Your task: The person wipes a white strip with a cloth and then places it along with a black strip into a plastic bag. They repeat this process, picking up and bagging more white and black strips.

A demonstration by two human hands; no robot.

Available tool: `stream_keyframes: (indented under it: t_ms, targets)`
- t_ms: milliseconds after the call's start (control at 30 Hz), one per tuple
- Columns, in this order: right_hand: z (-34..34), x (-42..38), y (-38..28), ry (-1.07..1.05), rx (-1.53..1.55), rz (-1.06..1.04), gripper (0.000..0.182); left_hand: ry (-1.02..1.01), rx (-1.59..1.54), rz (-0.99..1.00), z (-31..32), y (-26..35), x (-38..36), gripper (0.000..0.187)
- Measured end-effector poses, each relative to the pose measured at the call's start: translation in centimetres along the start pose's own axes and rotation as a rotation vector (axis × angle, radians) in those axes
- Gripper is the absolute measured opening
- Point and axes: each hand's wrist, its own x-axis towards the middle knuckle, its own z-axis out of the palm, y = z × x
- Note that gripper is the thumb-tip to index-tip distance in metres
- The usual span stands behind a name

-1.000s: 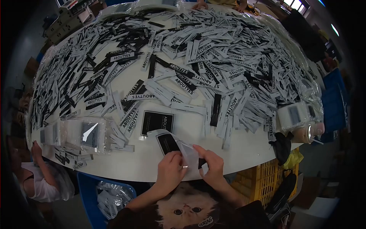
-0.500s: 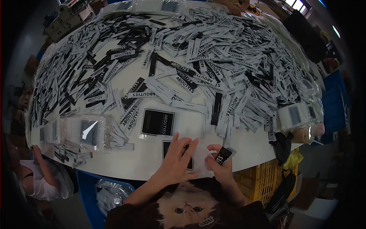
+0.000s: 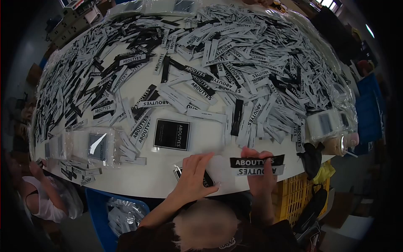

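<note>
My left hand (image 3: 194, 178) is over a clear plastic bag with a black printed panel (image 3: 208, 180), its thumb and fingers at the bag's translucent edge near the table's front. To the right, my right hand (image 3: 261, 180) grips a black stick sachet (image 3: 247, 162) and a white stick sachet (image 3: 247, 171), both printed ABOUTYES. The two sachets lie one above the other, roughly level, apart from the bag. Just beyond my left hand, another clear bag with a black ABOUTYES panel (image 3: 172, 134) lies flat on the table.
Heaped black and white sachets (image 3: 260, 63) cover much of the white table (image 3: 161, 185). Packs of bags (image 3: 98, 145) lie at left; a drink cup (image 3: 334, 148) stands at right. Below are a blue bin (image 3: 95, 210) and yellow crate (image 3: 294, 189). A person (image 3: 44, 189) sits left.
My right hand has moved right and up, away from the bag, and the sachets in it have turned to show their printed faces. My left hand stays at the bag.
</note>
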Motion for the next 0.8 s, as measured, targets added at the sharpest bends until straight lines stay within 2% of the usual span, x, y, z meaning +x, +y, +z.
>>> stream_keyframes:
  t_ms: [33,133,200,300,433,500,567,633,667,767,800]
  targets:
    - [0.1,0.1,0.0,-0.019,-0.031,0.132,0.023,-0.001,0.002,0.007,0.0,0.0,0.0,0.081]
    - [0.0,-0.2,0.5,0.04,-0.11,0.159,0.022,0.058,0.009,0.032,-0.3,-0.3,0.1,0.082]
    - [0.1,-0.2,0.4,0.054,-0.099,0.166,0.021,-0.009,-0.018,0.048,-0.8,-0.4,0.0,0.083]
    - [0.0,0.0,0.7,0.002,-0.139,0.057,0.021,-0.113,-0.061,0.04,-0.9,-0.1,-0.1,0.084]
    - [-0.3,-0.5,0.5,-0.075,-0.165,0.046,0.021,-0.09,-0.082,0.026,-0.8,-0.3,-0.2,0.086]
    - [0.1,-1.0,0.6,-0.164,-0.242,0.082,0.017,-0.008,-0.023,-0.034,-0.8,-0.3,-0.1,0.086]
    - [0.1,-0.9,1.2,-0.163,-0.296,0.067,0.018,-0.018,0.024,0.009,-1.0,-0.2,0.1,0.088]
    - [0.1,-0.3,1.7,-0.218,-0.553,0.141,0.022,-0.034,0.067,0.053,-0.7,0.1,0.0,0.089]
    - [1.1,-0.8,1.5,-0.11,-0.5,0.285,0.025,-0.041,0.06,0.085,-0.2,0.4,-0.1,0.091]
    - [1.0,-1.2,2.2,-0.041,-0.338,0.379,0.026,-0.041,0.077,0.12,-1.3,1.1,0.4,0.095]
    - [0.9,-1.3,2.2,-0.037,-0.336,0.377,0.026,-0.058,-0.035,0.025,-2.0,1.0,0.5,0.089]
